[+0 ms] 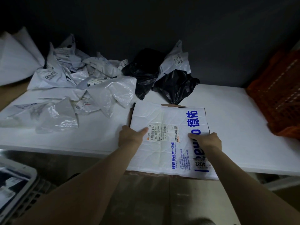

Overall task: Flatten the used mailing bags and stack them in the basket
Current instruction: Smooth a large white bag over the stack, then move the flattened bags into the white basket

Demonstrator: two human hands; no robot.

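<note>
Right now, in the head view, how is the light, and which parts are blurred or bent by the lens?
Head view: dim light overall, the back wall almost black; the white table and the flattened mailing bag are brightest, its blue print sharp; the orange basket at right and the grey basket at lower left look soft; the wide lens stretches the forearms toward the bottom corners.

bags (68, 82) left, open tabletop (227, 114) right

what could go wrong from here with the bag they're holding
The flattened white mailing bag with blue print overhangs the white table's near edge, pinched only by the left hand and right hand; lifted, it may sag and crease again. The crumpled black plastic bag sits right at its far edge and could get dragged along.
</note>
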